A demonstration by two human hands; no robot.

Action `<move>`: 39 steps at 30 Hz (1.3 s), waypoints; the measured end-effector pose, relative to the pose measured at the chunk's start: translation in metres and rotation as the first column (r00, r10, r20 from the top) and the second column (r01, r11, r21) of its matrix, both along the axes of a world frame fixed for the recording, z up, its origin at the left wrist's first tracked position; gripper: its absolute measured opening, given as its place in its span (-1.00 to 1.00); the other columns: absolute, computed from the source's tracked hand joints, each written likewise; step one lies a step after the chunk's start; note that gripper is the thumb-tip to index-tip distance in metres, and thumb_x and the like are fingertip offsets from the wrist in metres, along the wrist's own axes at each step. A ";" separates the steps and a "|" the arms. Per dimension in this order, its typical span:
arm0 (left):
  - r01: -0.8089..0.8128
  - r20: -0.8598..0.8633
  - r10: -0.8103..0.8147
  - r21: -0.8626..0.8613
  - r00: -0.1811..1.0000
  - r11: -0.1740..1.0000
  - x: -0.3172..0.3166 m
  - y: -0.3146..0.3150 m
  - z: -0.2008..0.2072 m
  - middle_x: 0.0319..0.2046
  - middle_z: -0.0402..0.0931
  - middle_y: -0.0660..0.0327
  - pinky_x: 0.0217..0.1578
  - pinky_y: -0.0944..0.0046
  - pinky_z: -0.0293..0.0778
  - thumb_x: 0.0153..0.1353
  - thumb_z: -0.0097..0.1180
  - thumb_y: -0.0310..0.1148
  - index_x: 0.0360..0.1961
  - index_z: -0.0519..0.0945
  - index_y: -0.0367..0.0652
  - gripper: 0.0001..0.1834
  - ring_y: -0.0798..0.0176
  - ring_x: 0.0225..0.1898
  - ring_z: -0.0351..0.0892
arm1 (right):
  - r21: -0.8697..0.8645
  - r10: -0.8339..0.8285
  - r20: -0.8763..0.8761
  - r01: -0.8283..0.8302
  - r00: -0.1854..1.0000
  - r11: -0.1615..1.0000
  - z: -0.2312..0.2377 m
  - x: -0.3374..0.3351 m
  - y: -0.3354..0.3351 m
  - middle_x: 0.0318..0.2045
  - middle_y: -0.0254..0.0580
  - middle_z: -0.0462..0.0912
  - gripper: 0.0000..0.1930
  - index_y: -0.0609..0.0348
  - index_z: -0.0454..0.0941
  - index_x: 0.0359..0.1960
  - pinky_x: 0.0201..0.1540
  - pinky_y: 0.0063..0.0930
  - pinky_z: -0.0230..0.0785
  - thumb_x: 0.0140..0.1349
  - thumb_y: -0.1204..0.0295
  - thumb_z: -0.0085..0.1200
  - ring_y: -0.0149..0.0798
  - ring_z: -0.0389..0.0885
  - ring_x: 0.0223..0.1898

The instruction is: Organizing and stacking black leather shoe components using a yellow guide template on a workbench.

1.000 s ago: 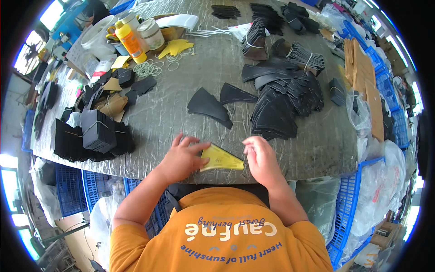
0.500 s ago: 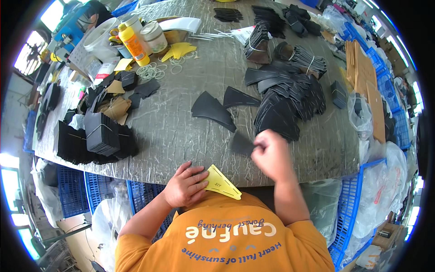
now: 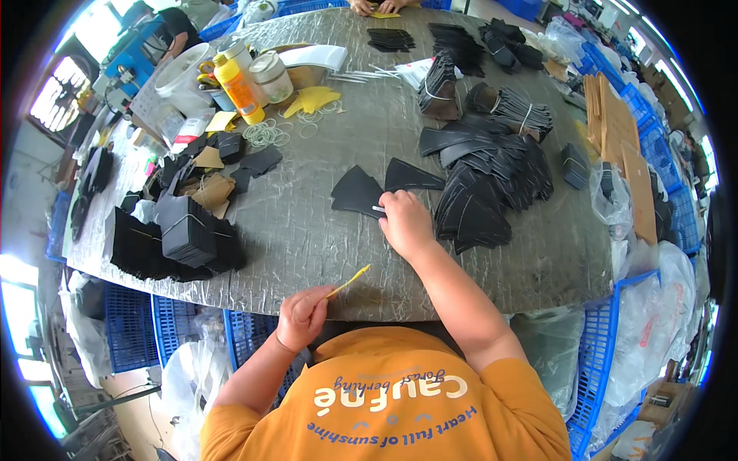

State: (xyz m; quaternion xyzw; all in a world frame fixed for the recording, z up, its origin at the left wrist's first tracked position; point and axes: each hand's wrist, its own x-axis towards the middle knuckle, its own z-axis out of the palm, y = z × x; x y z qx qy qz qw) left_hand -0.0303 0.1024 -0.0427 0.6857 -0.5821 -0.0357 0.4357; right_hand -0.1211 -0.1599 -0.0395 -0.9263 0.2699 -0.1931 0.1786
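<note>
My left hand [image 3: 302, 316], near the table's front edge, pinches a yellow triangular template [image 3: 350, 281], now seen almost edge-on. My right hand [image 3: 406, 221] is closed, with a slim white pen-like stick [image 3: 377, 208] poking out at its fingertips. Those fingertips are at the lower right edge of a black fan-shaped piece [image 3: 356, 190] lying flat. Whether they also grip this piece is hidden. Just beyond the hand lies another black curved piece [image 3: 411, 176]. To its right spreads a heap of similar black pieces [image 3: 480, 184].
Black bundles [image 3: 184, 234] stand at left, near brown scraps [image 3: 210, 190]. Rubber bands [image 3: 265, 132], a yellow bottle [image 3: 237, 88] and jars [image 3: 270, 77] sit behind. Tied black stacks [image 3: 438, 86] lie farther back. Another person's hands [image 3: 377, 8] work at the far edge. Blue crates [image 3: 592, 346] flank the table.
My right hand has moved away from me and left, to the black fan-shaped piece; the dark piece beside it earlier has left that spot. My left hand has tilted the template up off my lap.
</note>
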 end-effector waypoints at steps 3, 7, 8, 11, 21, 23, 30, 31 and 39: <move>-0.165 0.042 0.164 0.012 0.986 0.986 0.015 0.008 -0.001 -0.26 0.70 -0.02 -0.26 0.13 0.64 0.17 0.14 -0.63 -0.11 0.65 -0.26 -0.75 -0.06 -0.29 0.72 | 0.058 0.091 0.051 -0.094 0.995 0.994 0.011 -0.023 0.012 -0.26 -0.14 0.59 -0.69 0.11 0.55 -0.22 -0.05 -0.14 0.47 -0.02 0.51 0.35 0.00 0.59 -0.12; -0.227 0.246 0.235 -0.062 0.940 0.972 0.018 -0.014 0.009 -0.21 0.70 0.03 -0.14 0.07 0.62 0.13 0.19 -0.59 -0.18 0.67 -0.25 -0.79 -0.05 -0.24 0.71 | 0.297 0.178 -0.068 -0.151 0.982 0.943 0.025 -0.084 0.037 -0.20 -0.13 0.59 -0.60 0.14 0.52 -0.11 -0.01 -0.13 0.45 -0.03 0.49 0.35 0.01 0.57 -0.06; -0.163 0.328 0.145 0.027 0.933 0.986 0.015 -0.016 0.005 -0.07 0.65 0.01 0.06 -0.03 0.54 0.10 0.23 -0.53 -0.15 0.65 -0.23 -0.75 -0.06 -0.06 0.67 | 0.301 0.179 -0.074 -0.150 0.981 0.942 0.022 -0.096 0.040 -0.20 -0.13 0.59 -0.60 0.14 0.52 -0.11 -0.01 -0.13 0.45 -0.03 0.49 0.35 0.01 0.57 -0.06; 0.100 0.351 -0.170 0.207 0.921 0.973 -0.004 -0.034 0.002 0.07 0.57 -0.02 0.24 -0.15 0.39 0.10 0.25 -0.47 -0.11 0.63 -0.22 -0.71 -0.09 0.12 0.56 | 0.397 0.154 -0.023 -0.132 0.988 0.908 0.016 -0.119 0.047 -0.17 -0.14 0.59 -0.48 0.14 0.51 0.00 0.00 -0.14 0.45 -0.06 0.44 0.40 0.00 0.55 -0.04; 0.062 0.309 -0.126 0.207 0.943 0.976 -0.024 -0.047 -0.007 0.04 0.56 0.06 0.25 -0.14 0.37 0.08 0.30 -0.44 -0.13 0.61 -0.20 -0.71 -0.03 0.10 0.53 | 0.195 0.138 0.031 -0.141 0.990 0.971 0.009 -0.122 0.063 -0.21 -0.19 0.53 -0.65 0.20 0.63 -0.11 -0.14 -0.22 0.50 0.05 0.39 0.35 -0.09 0.54 -0.13; 0.062 0.305 -0.121 0.198 0.944 0.978 -0.026 -0.048 -0.008 0.03 0.56 0.05 0.23 -0.14 0.39 0.07 0.31 -0.45 -0.14 0.61 -0.21 -0.71 -0.03 0.08 0.53 | 0.176 0.136 0.027 -0.139 0.990 0.975 0.007 -0.121 0.065 -0.22 -0.19 0.52 -0.64 0.21 0.63 -0.10 -0.14 -0.22 0.51 0.05 0.39 0.36 -0.09 0.54 -0.13; 0.084 0.227 -0.117 0.151 0.967 0.985 -0.024 -0.051 -0.005 -0.05 0.59 0.07 0.07 -0.09 0.46 -0.06 0.34 -0.53 -0.22 0.64 -0.22 -0.70 -0.06 0.00 0.55 | 0.211 0.115 0.017 -0.116 0.993 0.971 0.007 -0.120 0.067 -0.30 -0.19 0.49 -0.66 0.22 0.64 -0.12 -0.20 -0.22 0.49 0.06 0.39 0.35 -0.09 0.54 -0.19; 0.085 0.225 -0.119 0.152 0.967 0.985 -0.023 -0.051 -0.003 -0.05 0.59 0.07 0.07 -0.09 0.46 -0.06 0.34 -0.53 -0.22 0.64 -0.22 -0.70 -0.06 0.00 0.55 | 0.212 0.114 0.015 -0.114 0.993 0.971 0.007 -0.120 0.067 -0.30 -0.19 0.49 -0.66 0.22 0.64 -0.12 -0.20 -0.22 0.49 0.06 0.39 0.35 -0.09 0.54 -0.19; 0.170 0.157 -0.245 0.383 0.957 0.908 0.013 -0.070 0.024 0.10 0.58 0.32 0.22 -0.01 0.29 -0.02 0.36 -0.38 -0.21 0.77 0.14 -0.71 -0.03 0.17 0.43 | 0.246 0.095 0.019 -0.097 0.995 0.964 0.009 -0.120 0.065 -0.32 -0.18 0.48 -0.68 0.18 0.66 -0.13 -0.19 -0.21 0.48 0.05 0.41 0.35 -0.08 0.54 -0.21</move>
